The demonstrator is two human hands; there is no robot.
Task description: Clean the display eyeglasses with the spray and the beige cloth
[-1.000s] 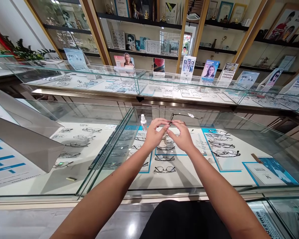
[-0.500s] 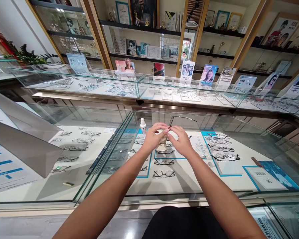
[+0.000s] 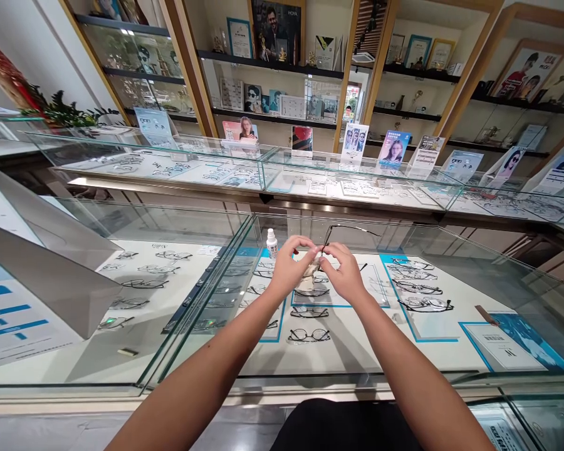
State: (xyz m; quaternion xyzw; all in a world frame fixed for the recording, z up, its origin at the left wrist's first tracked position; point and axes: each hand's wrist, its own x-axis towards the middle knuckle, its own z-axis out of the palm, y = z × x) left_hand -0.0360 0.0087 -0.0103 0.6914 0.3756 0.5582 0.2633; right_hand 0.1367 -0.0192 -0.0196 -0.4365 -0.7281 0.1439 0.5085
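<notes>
Reaching forward, left (image 3: 290,268) and right hands (image 3: 344,273) pinch dark glasses (image 3: 328,236) with bent fingers.

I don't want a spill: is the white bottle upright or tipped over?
Upright: the bottle stands with its cap at the top, beside the left hand.

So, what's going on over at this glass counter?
Someone's left hand and right hand meet at a dark pair of glasses, held up over a glass display case, one temple sticking out to the right. Something pale shows between the hands, though what it is isn't clear. A white bottle stands just beyond the left hand, and more eyeglasses lie in rows inside the case.
</notes>
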